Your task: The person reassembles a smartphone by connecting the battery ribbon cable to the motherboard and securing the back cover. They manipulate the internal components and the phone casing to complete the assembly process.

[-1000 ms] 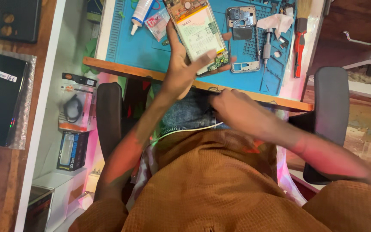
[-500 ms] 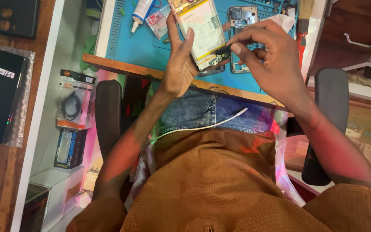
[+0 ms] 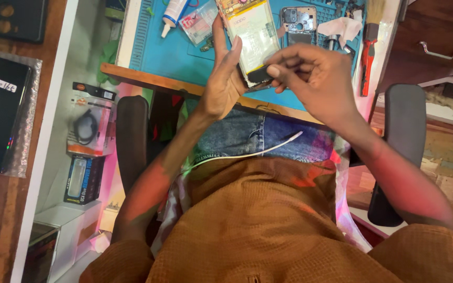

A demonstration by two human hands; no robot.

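Two hands engaged on one opened phone [image 3: 251, 39], held above the near edge of the blue work mat [image 3: 153, 50]. Left hand [image 3: 225, 78] closed around the phone's left side, fingers extended up its edge. Right hand [image 3: 313, 78], a second ago down by the lap and half a second ago just reaching the phone, now pinched with fingertips [image 3: 273, 71] at its lower right corner; a pinched tool not discernible. Judged: work on that corner begun. Beyond the phone on the mat: white glue bottle [image 3: 174, 11], detached back cover [image 3: 295, 21], red-handled brush [image 3: 369, 52].
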